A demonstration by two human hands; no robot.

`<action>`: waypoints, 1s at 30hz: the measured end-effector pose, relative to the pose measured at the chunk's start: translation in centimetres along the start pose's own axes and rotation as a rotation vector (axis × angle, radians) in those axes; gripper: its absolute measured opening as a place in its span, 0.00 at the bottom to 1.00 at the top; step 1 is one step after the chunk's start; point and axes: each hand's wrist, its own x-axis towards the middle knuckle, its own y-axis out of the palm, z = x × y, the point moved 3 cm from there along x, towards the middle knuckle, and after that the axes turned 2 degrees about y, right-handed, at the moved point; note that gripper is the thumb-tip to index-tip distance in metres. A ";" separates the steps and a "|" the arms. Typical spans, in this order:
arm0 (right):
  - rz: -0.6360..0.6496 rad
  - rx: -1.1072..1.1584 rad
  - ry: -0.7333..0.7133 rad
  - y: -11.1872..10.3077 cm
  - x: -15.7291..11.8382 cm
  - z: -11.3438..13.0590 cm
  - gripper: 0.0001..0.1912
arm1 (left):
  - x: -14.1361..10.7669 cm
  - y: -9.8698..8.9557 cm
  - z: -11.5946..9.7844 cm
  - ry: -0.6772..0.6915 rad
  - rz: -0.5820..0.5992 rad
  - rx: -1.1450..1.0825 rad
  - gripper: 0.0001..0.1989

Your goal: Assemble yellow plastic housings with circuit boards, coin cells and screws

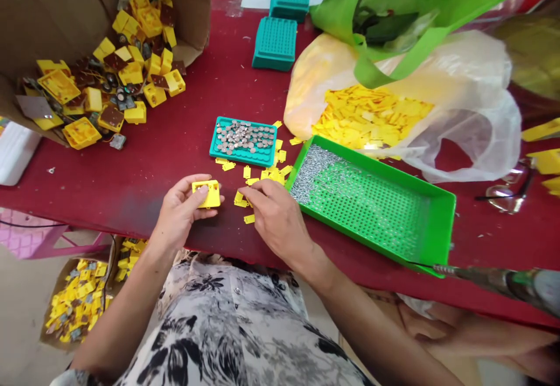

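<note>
Your left hand pinches a yellow plastic case above the red table; your right hand, fingers pressed together, sits among small yellow tags, beside a green tray of screws.

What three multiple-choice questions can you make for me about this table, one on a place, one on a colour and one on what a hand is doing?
1. Where is the teal tray of round metal discs?
A) In the cardboard box
B) On the floor
C) On the red table beside the green tray

2. What colour is the plastic block in the left hand?
A) Yellow
B) Blue
C) White

3. What is the right hand doing?
A) Holding a drill
B) Working among small yellow pieces
C) Reaching into a bag

Answers:
1. C, it sits on the table next to the green tray.
2. A, the block shows yellow between the fingers.
3. B, the hand is down among those pieces.
</note>
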 end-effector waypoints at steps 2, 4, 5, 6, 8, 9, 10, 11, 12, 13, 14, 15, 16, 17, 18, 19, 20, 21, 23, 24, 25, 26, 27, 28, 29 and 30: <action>0.042 -0.040 -0.018 0.5 0.4 -0.1 0.18 | 0.0 -0.1 0.1 -0.004 -0.001 -0.001 0.18; 0.067 -0.036 -0.014 0.9 0.7 -0.4 0.17 | 0.1 -0.1 0.2 -0.008 0.003 -0.004 0.18; 0.061 -0.005 -0.002 1.1 0.8 -0.5 0.15 | 0.2 -0.1 0.3 -0.010 0.005 -0.007 0.18; 0.045 0.038 0.014 1.1 0.9 -0.5 0.13 | 0.2 -0.1 0.4 -0.013 0.006 -0.008 0.18; 0.000 0.124 0.046 1.0 1.2 -0.6 0.12 | 0.2 -0.1 0.5 -0.018 0.006 -0.006 0.18; -0.022 0.155 0.056 0.8 1.2 -0.6 0.13 | 0.1 -0.1 0.6 -0.021 0.010 -0.003 0.19; -0.041 0.172 0.060 0.6 1.3 -0.5 0.13 | 0.1 0.0 0.7 -0.024 0.018 0.001 0.19; -0.058 0.195 0.067 0.2 1.3 -0.4 0.13 | 0.1 0.1 0.8 -0.026 0.029 0.004 0.20; -0.073 0.244 0.082 -0.2 1.4 -0.3 0.12 | 0.0 0.2 0.9 -0.028 0.044 0.007 0.21; -0.087 0.313 0.106 -0.7 1.4 -0.3 0.11 | 0.0 0.4 1.0 -0.030 0.059 0.010 0.22; -0.098 0.389 0.136 -1.2 1.4 -0.3 0.10 | 0.0 0.6 1.1 -0.030 0.073 0.013 0.22; -0.105 0.464 0.168 -1.7 1.4 -0.2 0.10 | 0.0 0.8 1.2 -0.031 0.083 0.016 0.23; -0.103 0.530 0.196 -2.0 1.4 -0.2 0.09 | 0.0 1.1 1.4 -0.032 0.094 0.021 0.23; -0.090 0.577 0.216 -2.3 1.4 -0.2 0.09 | 0.1 1.4 1.6 -0.033 0.105 0.030 0.23; -0.070 0.598 0.229 -2.5 1.5 -0.1 0.10 | 0.1 1.6 1.8 -0.034 0.116 0.041 0.23; -0.049 0.614 0.249 -2.6 1.5 0.0 0.10 | 0.2 1.9 2.1 -0.035 0.128 0.050 0.24; -0.026 0.635 0.280 -2.6 1.5 0.0 0.09 | 0.2 2.1 2.3 -0.032 0.140 0.057 0.24; -0.003 0.660 0.320 -2.6 1.5 0.1 0.09 | 0.3 2.3 2.5 -0.026 0.149 0.061 0.24; 0.029 0.695 0.399 -2.5 1.6 0.1 0.06 | 0.3 2.6 2.8 -0.005 0.161 0.070 0.24; 0.041 0.705 0.428 -2.4 1.6 0.1 0.05 | 0.3 2.7 2.9 0.007 0.165 0.081 0.23; 0.054 0.706 0.446 -2.4 1.6 0.1 0.05 | 0.2 2.8 3.0 0.019 0.169 0.100 0.22; 0.066 0.701 0.456 -2.4 1.7 0.1 0.05 | 0.2 2.9 3.0 0.030 0.175 0.125 0.22; 0.076 0.697 0.464 -2.4 1.7 0.0 0.06 | 0.1 2.9 3.0 0.039 0.181 0.154 0.21; 0.089 0.700 0.476 -2.3 1.8 0.0 0.06 | 0.1 3.0 3.1 0.050 0.187 0.184 0.21; 0.104 0.710 0.487 -2.3 1.8 -0.1 0.07 | 0.1 3.0 3.1 0.062 0.192 0.216 0.21; 0.121 0.725 0.498 -2.2 1.9 -0.2 0.07 | 0.0 3.0 3.1 0.076 0.196 0.251 0.21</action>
